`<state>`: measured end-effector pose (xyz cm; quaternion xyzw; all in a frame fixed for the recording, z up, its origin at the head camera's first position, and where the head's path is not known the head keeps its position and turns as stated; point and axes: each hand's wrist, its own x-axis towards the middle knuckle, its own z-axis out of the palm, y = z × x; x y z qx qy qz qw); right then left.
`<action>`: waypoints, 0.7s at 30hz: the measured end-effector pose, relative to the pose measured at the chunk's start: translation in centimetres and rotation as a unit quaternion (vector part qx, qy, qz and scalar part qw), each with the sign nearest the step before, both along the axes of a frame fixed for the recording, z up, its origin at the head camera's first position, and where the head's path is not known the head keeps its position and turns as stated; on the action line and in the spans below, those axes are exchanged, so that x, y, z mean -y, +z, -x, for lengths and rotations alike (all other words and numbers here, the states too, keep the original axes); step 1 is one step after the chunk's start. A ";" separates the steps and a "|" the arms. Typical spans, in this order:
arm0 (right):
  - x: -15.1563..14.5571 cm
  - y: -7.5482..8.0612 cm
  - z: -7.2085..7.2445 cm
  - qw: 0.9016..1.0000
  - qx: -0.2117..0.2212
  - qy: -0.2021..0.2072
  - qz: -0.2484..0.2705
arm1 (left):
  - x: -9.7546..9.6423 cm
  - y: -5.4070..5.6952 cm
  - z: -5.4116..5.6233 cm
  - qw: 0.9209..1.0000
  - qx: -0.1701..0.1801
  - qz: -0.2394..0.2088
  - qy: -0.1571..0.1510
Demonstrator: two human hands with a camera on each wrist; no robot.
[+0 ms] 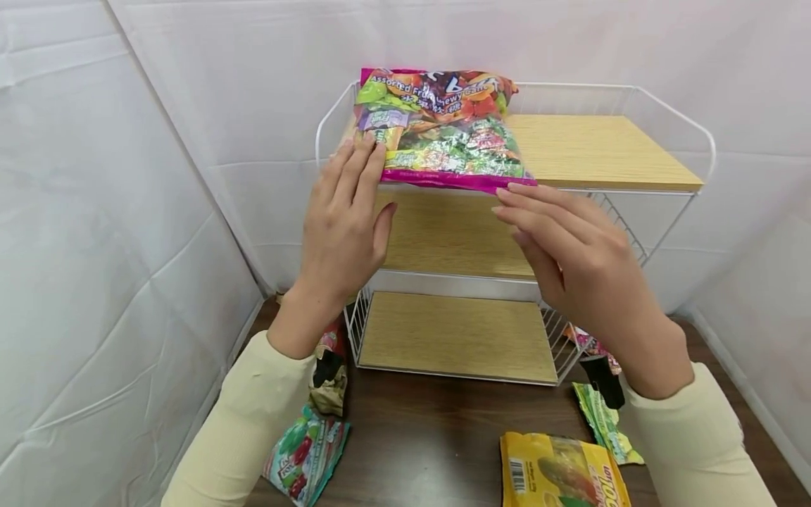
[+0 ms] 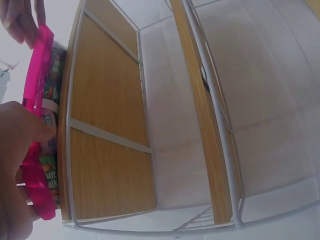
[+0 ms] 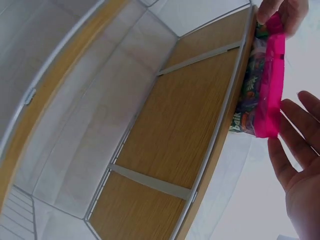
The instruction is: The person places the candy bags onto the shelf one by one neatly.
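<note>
On the top shelf (image 1: 570, 148) lies a bag of assorted fruit chewy candy (image 1: 443, 120) with pink seams, its front seam at the shelf's front edge. My left hand (image 1: 345, 211) lays straight fingers over the bag's left front part, thumb spread off to the side and lower. In the left wrist view that thumb (image 2: 42, 127) is at the bag's front side, beside the pink seam. My right hand (image 1: 576, 239) reaches the right front corner with extended fingertips. The right wrist view shows its fingers (image 3: 295, 122) spread, fingertips right at the seam.
The white wire rack has a middle board (image 1: 456, 232) and a bottom board (image 1: 456, 334). On the dark table (image 1: 418, 436) are a yellow bag (image 1: 557, 472), a green bag (image 1: 605, 422), a teal bag (image 1: 307, 454) and a gold-brown packet (image 1: 329, 391). White cloth walls (image 1: 95, 211) surround it.
</note>
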<state>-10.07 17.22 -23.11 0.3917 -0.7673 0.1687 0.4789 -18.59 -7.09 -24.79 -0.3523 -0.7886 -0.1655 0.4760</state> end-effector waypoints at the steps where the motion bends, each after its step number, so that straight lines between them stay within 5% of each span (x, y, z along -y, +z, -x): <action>1: 0.1 -0.2 -0.2 1.000 -0.004 0.003 0.008 | 0.0 -0.1 -0.2 1.000 -0.006 -0.001 -0.001; 7: -0.2 -2.0 -1.3 0.998 -0.018 -0.001 0.067 | -0.3 -0.8 -1.6 0.995 -0.074 -0.054 -0.045; 12: -1.0 -4.5 -2.6 0.995 -0.003 -0.030 0.100 | -1.6 -1.9 -3.3 0.976 -0.123 -0.124 -0.130; 16: -2.0 -6.7 -3.5 0.991 0.027 -0.074 0.109 | -2.8 -3.7 -4.4 0.969 -0.100 -0.132 -0.182; 21: -3.1 -10.0 -4.8 0.983 0.054 -0.123 0.126 | -4.3 -7.3 -5.0 0.973 -0.029 -0.105 -0.203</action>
